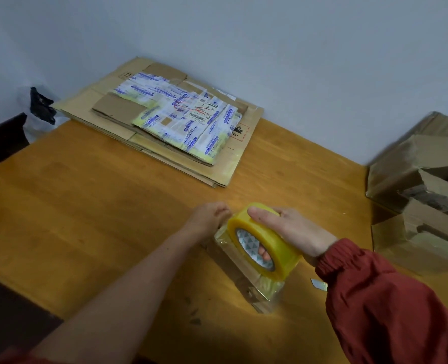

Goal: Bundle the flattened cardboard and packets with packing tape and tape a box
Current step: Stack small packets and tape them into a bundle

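Hooking through the core of the tape roll (283,254), the fingers (265,254) of the right hand (291,229) curl inside it while the thumb lies flat across the top of the yellow winding, so the roll is clamped between them. The roll stands tilted on a small box (228,258) already wrapped in clear tape, which lies on the table (99,206) at about 5 o'clock from the table's middle. The left hand (207,219) sits at the box's far end, at 10 o'clock from the roll, its fingers close together and bent down onto the box; I cannot tell whether they pinch the tape or only press. A red sleeve (391,298) covers the right forearm; the left forearm is bare. A knife blade (318,284) lies on the table just beside the sleeve. Well apart, at 12 o'clock against the wall, lies the flattened cardboard (217,169) with printed packets (181,119) stacked on top. Open cartons (414,185) stand at 3 o'clock off the table's edge
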